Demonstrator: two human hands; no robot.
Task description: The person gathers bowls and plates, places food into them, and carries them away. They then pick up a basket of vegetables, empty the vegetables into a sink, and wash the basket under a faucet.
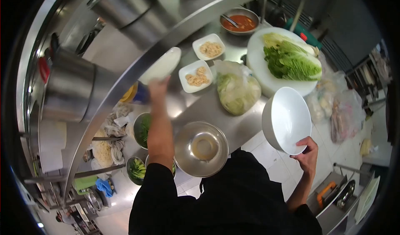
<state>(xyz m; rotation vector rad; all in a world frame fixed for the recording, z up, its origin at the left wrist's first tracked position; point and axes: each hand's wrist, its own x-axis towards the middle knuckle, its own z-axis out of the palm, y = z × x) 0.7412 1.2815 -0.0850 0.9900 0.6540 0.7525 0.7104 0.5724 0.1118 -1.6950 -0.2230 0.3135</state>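
My right hand (306,154) grips a large white bowl (287,120) by its rim, tilted off the counter's right end. My left hand (159,88) reaches forward, smeared by motion, at the near end of a white oval dish (162,66); whether its fingers close on the dish does not show. Beside that arm sits a steel mixing bowl (183,143) with a little pale liquid in it. Two square white dishes (186,86) of pale orange food stand to the right of the left hand. A clear bag of chopped cabbage (237,89) lies between my hands.
A round white cutting board (260,79) carries napa cabbage (293,60). Behind it is a steel bowl of red sauce (239,22) with a utensil. A metal shelf rail (137,62) crosses overhead at left. Bowls of greens (136,168) stand left, and large steel pots (68,85) beyond.
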